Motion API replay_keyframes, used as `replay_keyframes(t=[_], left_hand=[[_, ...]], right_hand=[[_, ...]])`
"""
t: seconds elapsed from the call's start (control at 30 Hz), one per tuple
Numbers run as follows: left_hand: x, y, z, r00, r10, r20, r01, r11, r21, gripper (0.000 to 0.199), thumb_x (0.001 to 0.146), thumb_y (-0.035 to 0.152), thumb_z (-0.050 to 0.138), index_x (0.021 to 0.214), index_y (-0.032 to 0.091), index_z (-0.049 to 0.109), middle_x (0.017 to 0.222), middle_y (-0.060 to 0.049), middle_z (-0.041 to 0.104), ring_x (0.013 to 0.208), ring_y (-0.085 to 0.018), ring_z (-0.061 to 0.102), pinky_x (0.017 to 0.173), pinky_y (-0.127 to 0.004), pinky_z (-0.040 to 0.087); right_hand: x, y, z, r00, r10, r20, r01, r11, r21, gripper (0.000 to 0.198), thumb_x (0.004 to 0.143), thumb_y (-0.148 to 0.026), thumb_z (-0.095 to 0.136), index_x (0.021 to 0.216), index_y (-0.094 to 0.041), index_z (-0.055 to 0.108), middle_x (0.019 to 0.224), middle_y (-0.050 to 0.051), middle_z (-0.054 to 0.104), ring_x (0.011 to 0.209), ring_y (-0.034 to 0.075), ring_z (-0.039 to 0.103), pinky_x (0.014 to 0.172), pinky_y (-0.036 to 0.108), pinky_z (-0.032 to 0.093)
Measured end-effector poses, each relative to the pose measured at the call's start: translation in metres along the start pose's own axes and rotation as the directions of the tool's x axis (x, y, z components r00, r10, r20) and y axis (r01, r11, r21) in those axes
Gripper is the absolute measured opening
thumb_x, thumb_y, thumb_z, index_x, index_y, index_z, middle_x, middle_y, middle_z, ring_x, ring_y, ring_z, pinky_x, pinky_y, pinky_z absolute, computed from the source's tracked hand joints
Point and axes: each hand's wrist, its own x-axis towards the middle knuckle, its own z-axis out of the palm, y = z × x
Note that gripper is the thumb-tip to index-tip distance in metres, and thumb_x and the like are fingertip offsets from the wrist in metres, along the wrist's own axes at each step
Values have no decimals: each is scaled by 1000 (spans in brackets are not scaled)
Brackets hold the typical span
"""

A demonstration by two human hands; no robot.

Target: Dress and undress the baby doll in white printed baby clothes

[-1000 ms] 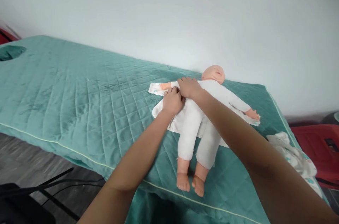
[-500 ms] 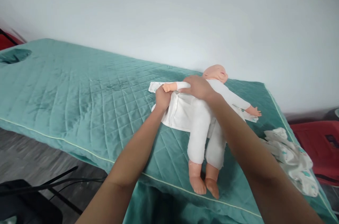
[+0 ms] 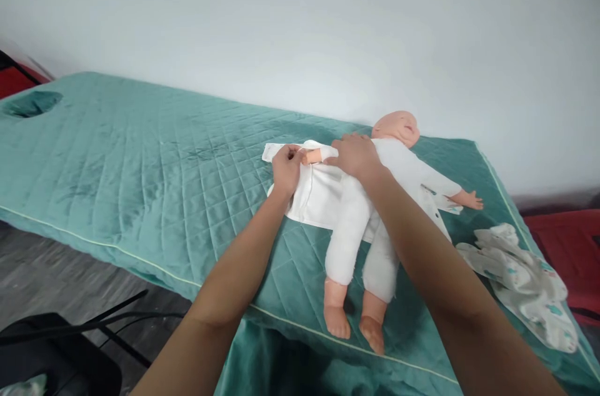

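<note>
Your left arm (image 3: pixel 237 277) and right arm (image 3: pixel 434 265) reach forward, converging, left hand (image 3: pixel 286 166) curled fingers toward thumb, right hand (image 3: pixel 355 154) palm down, nearby but apart.

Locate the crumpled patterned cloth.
In the head view, the cloth lies at lower right on the green bed, near its edge, right of the doll.

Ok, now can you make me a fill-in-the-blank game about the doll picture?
1. The doll lies on its ____, tummy up.
2. Its feet have no socks on, so they are ____.
3. The right hand is closer than the left hand to the doll's round, bald ____.
4. The crumpled patterned cloth lies toward the ____ side of the picture.

Missing words: back; bare; head; right.
</note>
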Motion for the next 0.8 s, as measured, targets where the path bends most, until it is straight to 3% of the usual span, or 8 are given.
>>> replay_keyframes(t=[0.17, 0.27, 0.8], left_hand=[[-4, -3, 5, 963, 221, 154, -261, 909, 324, 6, 87, 17, 59, 81, 21, 61, 78, -1, 62, 75, -17, 56, 73, -30, 43], [-4, -5, 7, 925, 275, 261, -364, 838, 406, 9, 88, 15, 58, 82, 21, 58, 84, -3, 65, 81, -19, 58, 76, -32, 43], [-14, 7, 11, 831, 280, 481, -519, 701, 489, 20, 101, 22, 41, 85, 20, 54, 94, -9, 62, 86, -22, 58, 72, -35, 38]], right_hand=[[2, -6, 4, 1000, 3, 3, -3, 999, -47, 44, 94, -51, 56, 121, -19, 70, 122, 17, 67, 121, 35, 55, 100, 47, 38], [2, -7, 5, 1000, -4, -6, 4, 998, -70, 43, 94, -50, 57, 119, -17, 71, 122, 18, 67, 120, 35, 55, 99, 47, 38], [5, -5, 12, 998, -4, -67, 2, 1000, -30, 45, 96, -51, 51, 113, -15, 71, 118, 19, 67, 117, 37, 55, 96, 48, 37]])
